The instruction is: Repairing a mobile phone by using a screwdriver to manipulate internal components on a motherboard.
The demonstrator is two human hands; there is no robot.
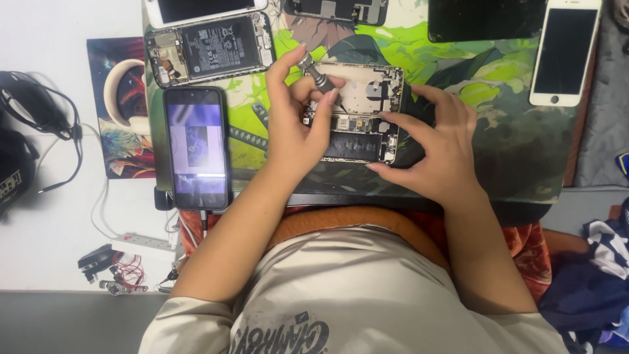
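The opened phone lies back-off on the green printed mat, right of the lit phone that rests on the mat's left edge, its boards and dark battery bare to view. The left hand pinches a small metal screwdriver between thumb and fingertips, the tip set down onto the upper board of the opened phone; the fingers are closed narrow round the handle. The right hand steadies the opened phone from its right side, fingers spread and curved along the frame's edge, holding nothing else. The likeliest slip, as I judge it, is the tip skating off a tiny screw head and scoring the board or a connector beside it, brought on by a tilted driver or too much downward push. A freed screw could also roll off onto the busy mat and be lost in its pattern. Above the lit phone sits another open phone with its battery showing, and well to the right lies a white phone, both clear of the hands.
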